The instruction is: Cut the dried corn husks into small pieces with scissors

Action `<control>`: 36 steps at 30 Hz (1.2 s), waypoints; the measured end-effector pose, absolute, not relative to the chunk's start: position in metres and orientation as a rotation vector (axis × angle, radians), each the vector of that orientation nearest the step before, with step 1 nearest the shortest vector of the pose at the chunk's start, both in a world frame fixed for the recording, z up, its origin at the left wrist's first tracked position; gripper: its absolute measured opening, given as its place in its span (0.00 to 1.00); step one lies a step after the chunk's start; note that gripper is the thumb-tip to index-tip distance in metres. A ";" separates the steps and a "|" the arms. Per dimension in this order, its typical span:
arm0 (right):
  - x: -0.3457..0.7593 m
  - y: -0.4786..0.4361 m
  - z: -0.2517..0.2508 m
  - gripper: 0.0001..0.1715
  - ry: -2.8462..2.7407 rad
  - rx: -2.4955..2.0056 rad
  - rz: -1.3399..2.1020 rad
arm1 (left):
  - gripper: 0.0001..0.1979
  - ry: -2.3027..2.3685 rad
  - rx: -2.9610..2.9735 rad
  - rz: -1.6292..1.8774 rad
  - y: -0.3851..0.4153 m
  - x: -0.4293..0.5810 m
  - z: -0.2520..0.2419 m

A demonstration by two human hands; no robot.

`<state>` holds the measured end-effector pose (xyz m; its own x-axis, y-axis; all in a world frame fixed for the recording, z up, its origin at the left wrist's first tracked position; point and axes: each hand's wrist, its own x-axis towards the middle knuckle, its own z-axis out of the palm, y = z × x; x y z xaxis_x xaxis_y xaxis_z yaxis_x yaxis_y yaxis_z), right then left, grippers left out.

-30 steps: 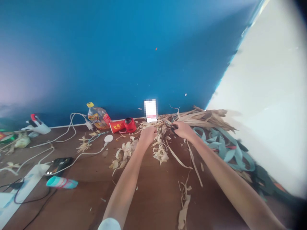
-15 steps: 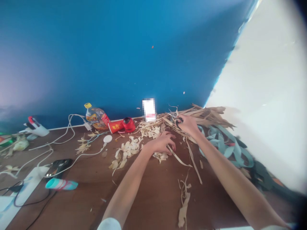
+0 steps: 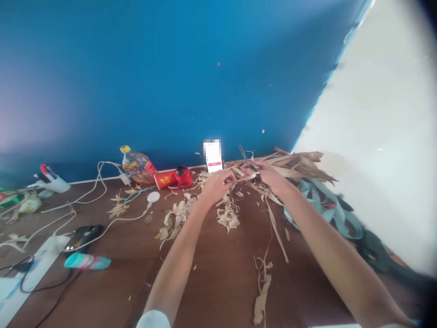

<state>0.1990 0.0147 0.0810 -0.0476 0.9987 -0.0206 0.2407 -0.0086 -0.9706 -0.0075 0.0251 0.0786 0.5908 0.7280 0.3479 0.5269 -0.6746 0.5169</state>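
Observation:
A pale dry strip stretches between my two hands above the brown table. My left hand pinches its left end, over a heap of cut pale pieces. Closed around dark-handled scissors, my right hand is at the strip's other end. The scissor blades point up and away toward the blue wall. Behind my right hand lies a bundle of dry husk strips. More pale pieces are piled left of my left forearm.
A lit phone leans against the wall. To the left are a red can, a bottle, white cables and a turquoise tube. Blue-green ribbon lies coiled at the right. A torn husk is near the front.
My left hand has moved up and left, its fingers closing on the strip. The strip now spans both hands. The scissors in my right hand have swung to point more upward.

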 end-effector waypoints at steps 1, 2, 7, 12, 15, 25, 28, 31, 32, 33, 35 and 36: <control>0.197 0.012 0.084 0.25 -1.431 -1.354 1.213 | 0.06 1.050 2.515 0.749 0.025 -0.009 0.079; 0.196 0.009 0.087 0.25 -1.443 -1.334 1.293 | 0.07 1.084 2.569 0.719 0.025 -0.010 0.080; 0.188 0.006 0.088 0.27 -1.473 -1.272 1.446 | 0.10 1.187 2.723 0.626 0.027 -0.018 0.085; 0.185 0.010 0.083 0.28 -1.472 -1.317 1.298 | 0.03 1.150 2.748 0.559 0.029 -0.020 0.085; 0.188 0.011 0.081 0.28 -1.538 -1.276 1.179 | 0.09 1.125 2.662 0.577 0.026 -0.019 0.087; 0.188 0.014 0.076 0.28 -1.542 -1.273 1.050 | 0.14 1.021 2.390 0.625 0.029 -0.022 0.084; 0.185 0.013 0.079 0.27 -1.484 -1.265 0.947 | 0.12 0.997 2.326 0.630 0.028 -0.021 0.084; 0.182 0.012 0.081 0.28 -1.402 -1.229 0.894 | 0.13 0.974 2.237 0.612 0.027 -0.018 0.084; 0.182 0.012 0.081 0.28 -1.366 -1.216 0.891 | 0.13 0.968 2.202 0.617 0.026 -0.016 0.084; 0.181 0.012 0.081 0.29 -1.326 -1.205 0.894 | 0.14 0.968 2.167 0.627 0.025 -0.015 0.083; 0.180 0.012 0.080 0.30 -1.257 -1.193 0.897 | 0.14 0.975 2.108 0.645 0.025 -0.012 0.081; 0.180 0.012 0.080 0.30 -1.233 -1.190 0.892 | 0.14 0.976 2.084 0.648 0.025 -0.012 0.080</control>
